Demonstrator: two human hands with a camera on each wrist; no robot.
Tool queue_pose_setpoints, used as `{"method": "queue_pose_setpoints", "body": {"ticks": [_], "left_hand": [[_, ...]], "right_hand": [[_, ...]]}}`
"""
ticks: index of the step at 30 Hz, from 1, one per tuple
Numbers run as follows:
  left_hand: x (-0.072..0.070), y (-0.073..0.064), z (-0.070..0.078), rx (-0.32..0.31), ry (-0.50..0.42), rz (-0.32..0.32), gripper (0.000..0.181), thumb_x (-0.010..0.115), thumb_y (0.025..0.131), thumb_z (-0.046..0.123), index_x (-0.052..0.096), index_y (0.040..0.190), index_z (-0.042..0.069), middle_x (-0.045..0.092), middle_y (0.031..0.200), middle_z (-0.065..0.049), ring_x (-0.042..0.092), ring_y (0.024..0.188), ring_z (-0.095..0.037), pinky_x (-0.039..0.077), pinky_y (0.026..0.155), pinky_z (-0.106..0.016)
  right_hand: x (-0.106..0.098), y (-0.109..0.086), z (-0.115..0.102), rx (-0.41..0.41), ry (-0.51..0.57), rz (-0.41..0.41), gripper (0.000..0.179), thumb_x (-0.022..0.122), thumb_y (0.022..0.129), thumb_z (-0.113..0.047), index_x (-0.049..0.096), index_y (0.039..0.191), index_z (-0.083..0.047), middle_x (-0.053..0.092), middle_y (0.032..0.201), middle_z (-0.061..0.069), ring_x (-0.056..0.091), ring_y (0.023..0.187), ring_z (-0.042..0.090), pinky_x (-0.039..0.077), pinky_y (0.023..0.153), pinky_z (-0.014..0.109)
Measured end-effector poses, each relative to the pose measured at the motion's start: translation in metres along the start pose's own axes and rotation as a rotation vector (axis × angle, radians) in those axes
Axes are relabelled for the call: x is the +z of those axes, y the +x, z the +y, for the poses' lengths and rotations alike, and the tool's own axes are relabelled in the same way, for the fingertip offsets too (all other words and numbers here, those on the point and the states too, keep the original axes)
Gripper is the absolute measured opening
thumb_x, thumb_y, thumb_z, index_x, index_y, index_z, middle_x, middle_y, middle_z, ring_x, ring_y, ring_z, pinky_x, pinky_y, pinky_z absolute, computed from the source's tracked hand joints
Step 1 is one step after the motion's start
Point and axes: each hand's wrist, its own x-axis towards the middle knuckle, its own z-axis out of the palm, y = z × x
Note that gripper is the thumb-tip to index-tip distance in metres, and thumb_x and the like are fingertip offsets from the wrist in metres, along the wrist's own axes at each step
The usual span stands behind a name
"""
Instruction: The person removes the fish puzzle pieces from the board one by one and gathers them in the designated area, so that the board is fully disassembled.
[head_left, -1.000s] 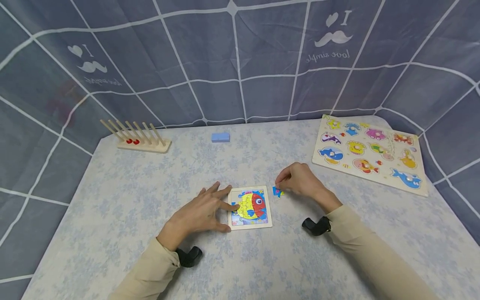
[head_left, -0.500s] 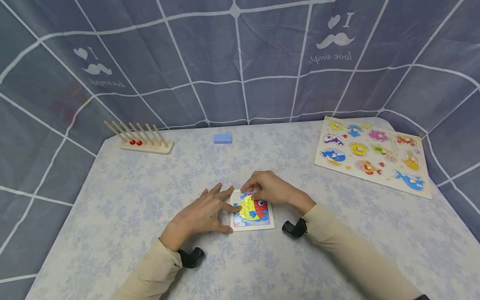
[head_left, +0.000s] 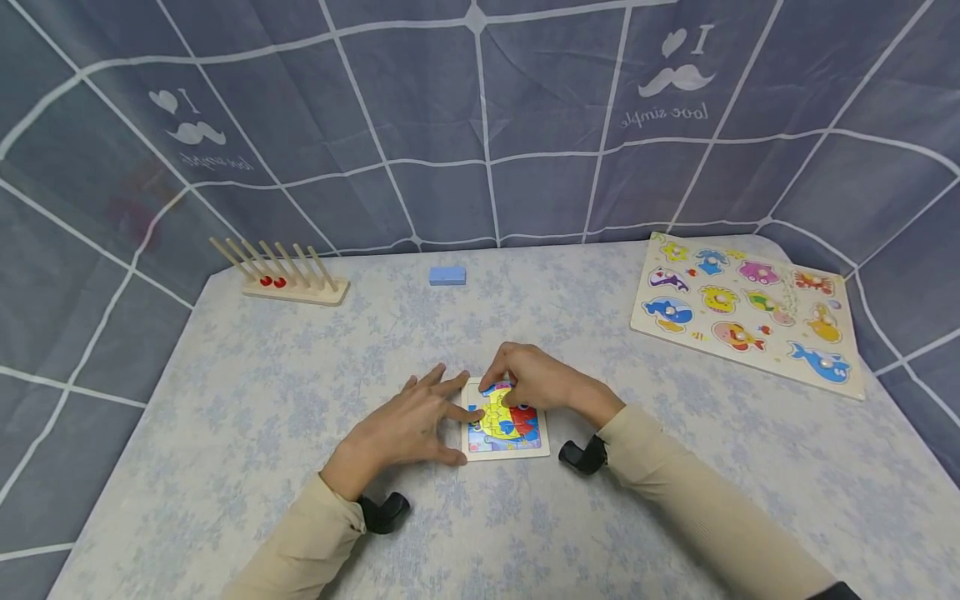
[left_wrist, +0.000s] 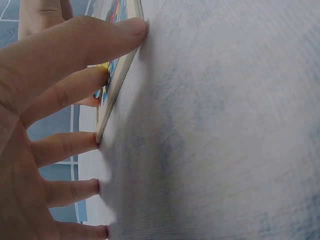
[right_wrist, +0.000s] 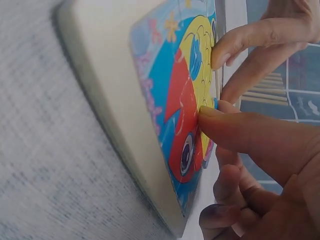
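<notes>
A small wooden jigsaw puzzle (head_left: 510,456) of a yellow and red fish lies on the table in front of me. My left hand (head_left: 405,427) is spread at its left side, thumb at the near corner and one fingertip on the picture. From the right, my right hand (head_left: 546,379) reaches over the puzzle's top part. Its thumb and forefinger pinch a blue, pink and yellow puzzle piece (head_left: 497,387) at the upper edge of the picture. In the right wrist view the thumb (right_wrist: 240,130) lies over the fish's body and partly hides the piece.
A wooden peg stand (head_left: 296,289) with red beads stands at the back left. Near the back edge lies a blue block (head_left: 447,276). A large board of knobbed sea-animal pieces (head_left: 750,312) lies at the right. A grey curtain (head_left: 420,108) hangs behind the table.
My right hand has carried the puzzle piece left from beside the puzzle onto its upper part. Over the last half second it has barely shifted. My left hand stays at the frame.
</notes>
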Motion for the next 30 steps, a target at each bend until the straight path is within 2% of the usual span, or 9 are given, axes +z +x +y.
{"method": "queue_pose_setpoints", "body": {"ticks": [9, 16, 25, 30], "left_hand": [[-0.0001, 0.0010, 0.0006, -0.004, -0.013, 0.000, 0.058, 0.087, 0.072, 0.040, 0.071, 0.125, 0.024, 0.038, 0.154, -0.015, 0.023, 0.142, -0.051, 0.026, 0.103, -0.073], [-0.0003, 0.0001, 0.0006, -0.002, -0.021, 0.008, 0.058, 0.088, 0.072, 0.039, 0.071, 0.124, 0.024, 0.038, 0.154, -0.015, 0.022, 0.142, -0.050, 0.025, 0.102, -0.074], [0.0012, -0.0001, -0.0002, 0.008, -0.019, 0.021, 0.057, 0.087, 0.071, 0.041, 0.072, 0.123, 0.025, 0.038, 0.153, -0.015, 0.022, 0.142, -0.051, 0.026, 0.102, -0.074], [0.0019, -0.0002, 0.0000, 0.004, -0.017, 0.022, 0.057, 0.087, 0.071, 0.041, 0.071, 0.124, 0.024, 0.039, 0.153, -0.015, 0.022, 0.142, -0.050, 0.026, 0.102, -0.074]], "right_hand": [[0.0015, -0.0010, -0.0013, -0.004, 0.027, 0.013, 0.028, 0.072, 0.083, 0.008, 0.074, 0.102, -0.013, 0.063, 0.101, 0.001, 0.052, 0.082, 0.015, 0.047, 0.073, 0.026], [0.0038, -0.0034, -0.0032, -0.011, 0.071, 0.019, 0.031, 0.066, 0.083, 0.013, 0.073, 0.096, -0.014, 0.062, 0.081, 0.005, 0.051, 0.067, 0.014, 0.045, 0.059, 0.023], [0.0018, -0.0088, 0.0027, -0.025, 0.090, -0.022, 0.028, 0.075, 0.081, 0.001, 0.073, 0.106, -0.012, 0.064, 0.083, -0.003, 0.054, 0.063, 0.011, 0.047, 0.060, 0.024], [-0.0017, -0.0097, 0.0052, -0.030, 0.121, 0.033, 0.021, 0.073, 0.085, -0.002, 0.073, 0.105, -0.008, 0.069, 0.083, -0.001, 0.058, 0.063, 0.011, 0.050, 0.061, 0.025]]}}
